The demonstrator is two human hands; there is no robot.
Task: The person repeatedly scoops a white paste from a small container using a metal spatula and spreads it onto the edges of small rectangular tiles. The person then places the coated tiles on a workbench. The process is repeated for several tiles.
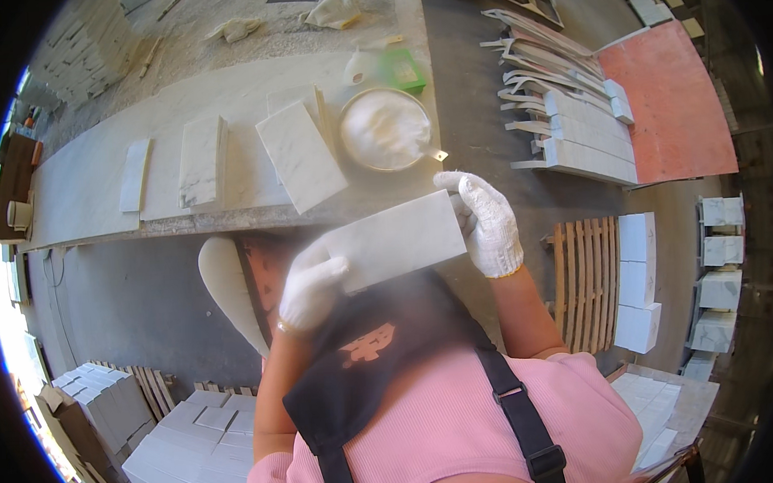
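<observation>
A white marble tile [400, 241], rectangular and faintly grey-veined, is held in front of me between both gloved hands. My left hand [308, 285], in a white knit glove, is closed round its left end, thumb on the upper face. At the right end my right hand [486, 223] grips the edge, with some fingers hidden behind the tile. Just beyond, on the table, stands a round pan [387, 129] heaped with white material. Left of that pan, a larger veined tile [302, 157] leans over others near the table's front edge.
A tile stack [200, 162] and a narrow tile [136, 175] lie farther left on the worktable [78, 201]. Behind the pan is a green object [400, 69]. White boxes [587, 139] stand at right, with a wooden pallet [586, 270] nearer. A chair [224, 276] is beside me.
</observation>
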